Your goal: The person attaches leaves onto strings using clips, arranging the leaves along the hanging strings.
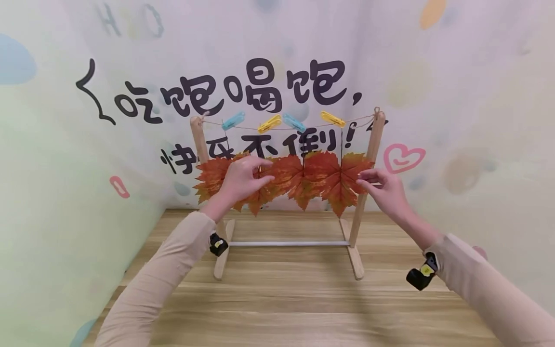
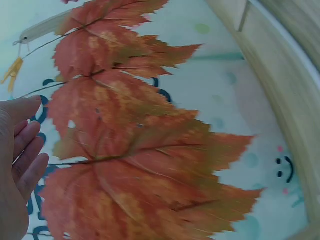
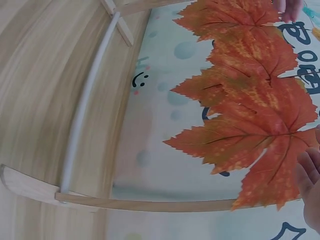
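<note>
A row of red-orange maple leaves (image 1: 342, 180) hangs by dark stems from a twine line with blue and yellow clothespins (image 1: 270, 124). My left hand (image 1: 246, 179) is in front of the left leaves, thumb and fingers apart with nothing visible between them. In the left wrist view, its fingers are beside the leaf stems. At the outer edge of the rightmost leaf, my right hand (image 1: 387, 192) has its thumb and index fingertips close together with a small gap. The right wrist view shows its fingers (image 3: 309, 167) partly cut off by the frame, next to the leaf.
The twine is tied between two wooden posts (image 1: 376, 137) of a stand, joined low down by a white rod (image 1: 288, 244). The stand rests on a wood-grain table (image 1: 277, 294). Behind it is a pale wall (image 1: 468, 96) with large black characters and coloured drawings.
</note>
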A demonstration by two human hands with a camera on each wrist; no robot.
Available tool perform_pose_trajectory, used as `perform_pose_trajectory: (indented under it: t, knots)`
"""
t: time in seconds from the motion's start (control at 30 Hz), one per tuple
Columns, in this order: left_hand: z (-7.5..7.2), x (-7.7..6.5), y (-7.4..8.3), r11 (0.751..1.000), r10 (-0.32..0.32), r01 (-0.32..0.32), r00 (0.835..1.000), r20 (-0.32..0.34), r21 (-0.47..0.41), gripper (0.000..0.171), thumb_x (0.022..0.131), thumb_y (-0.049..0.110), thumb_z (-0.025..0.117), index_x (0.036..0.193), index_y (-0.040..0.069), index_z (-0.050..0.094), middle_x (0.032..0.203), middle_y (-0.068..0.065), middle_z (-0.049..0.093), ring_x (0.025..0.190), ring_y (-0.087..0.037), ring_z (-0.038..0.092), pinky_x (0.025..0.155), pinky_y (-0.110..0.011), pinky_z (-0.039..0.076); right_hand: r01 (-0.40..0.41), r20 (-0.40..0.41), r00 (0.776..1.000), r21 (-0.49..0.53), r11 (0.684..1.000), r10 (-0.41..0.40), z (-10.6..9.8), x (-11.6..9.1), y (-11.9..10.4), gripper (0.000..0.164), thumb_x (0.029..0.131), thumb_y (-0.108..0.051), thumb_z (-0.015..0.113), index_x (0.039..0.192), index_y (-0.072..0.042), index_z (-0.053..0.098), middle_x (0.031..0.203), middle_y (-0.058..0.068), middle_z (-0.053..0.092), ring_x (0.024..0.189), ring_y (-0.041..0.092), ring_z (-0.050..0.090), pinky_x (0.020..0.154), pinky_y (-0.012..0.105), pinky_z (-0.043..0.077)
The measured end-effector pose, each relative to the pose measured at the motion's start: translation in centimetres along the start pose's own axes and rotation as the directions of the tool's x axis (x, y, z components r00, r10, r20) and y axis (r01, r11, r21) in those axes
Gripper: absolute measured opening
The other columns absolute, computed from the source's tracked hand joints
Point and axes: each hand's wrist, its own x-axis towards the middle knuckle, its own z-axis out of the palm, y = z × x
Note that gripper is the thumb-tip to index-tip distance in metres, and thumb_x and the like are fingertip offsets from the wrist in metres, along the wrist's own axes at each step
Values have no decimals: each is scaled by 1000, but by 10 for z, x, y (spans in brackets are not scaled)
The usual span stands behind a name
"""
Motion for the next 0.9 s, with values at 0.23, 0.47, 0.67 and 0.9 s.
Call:
perform_pose_trajectory:
  t: [0.23, 0.47, 0.67, 0.9]
  knots:
    - [10, -38, -20, 997, -78, 78, 997, 24, 4, 31, 75, 20, 74, 101, 4, 68, 98, -8, 68, 92, -22, 62, 78, -37, 50, -15, 2, 1000, -3, 1000, 15, 3, -17, 17, 24, 84, -11, 64, 103, 4, 62, 91, 18, 64, 76, -2, 56, 70, 6, 45]
    - [24, -82, -37, 981, -185, 186, 982, 34, -45, 30, 75, 17, 74, 100, 2, 68, 97, -10, 68, 87, -26, 63, 72, -37, 52, -35, -5, 999, 33, 999, 35, 8, -34, 36, 24, 84, -8, 64, 103, 6, 62, 92, 20, 63, 76, -5, 56, 69, 6, 45]
    - [31, -116, -50, 953, -288, 289, 957, 23, -94, 28, 73, 13, 75, 97, 0, 68, 94, -13, 68, 83, -27, 64, 70, -37, 53, -49, -19, 999, 52, 997, 50, 17, -52, 55, 21, 83, -5, 64, 100, 8, 62, 90, 21, 64, 75, -6, 56, 67, 7, 47]
    - [33, -150, -61, 925, -370, 368, 929, 6, -93, 26, 75, 9, 73, 98, -2, 65, 94, -16, 67, 85, -29, 64, 71, -39, 53, -81, -48, 995, 47, 996, 83, 23, -71, 72, 19, 81, 0, 65, 97, 11, 61, 88, 24, 63, 74, -9, 54, 65, 6, 46]
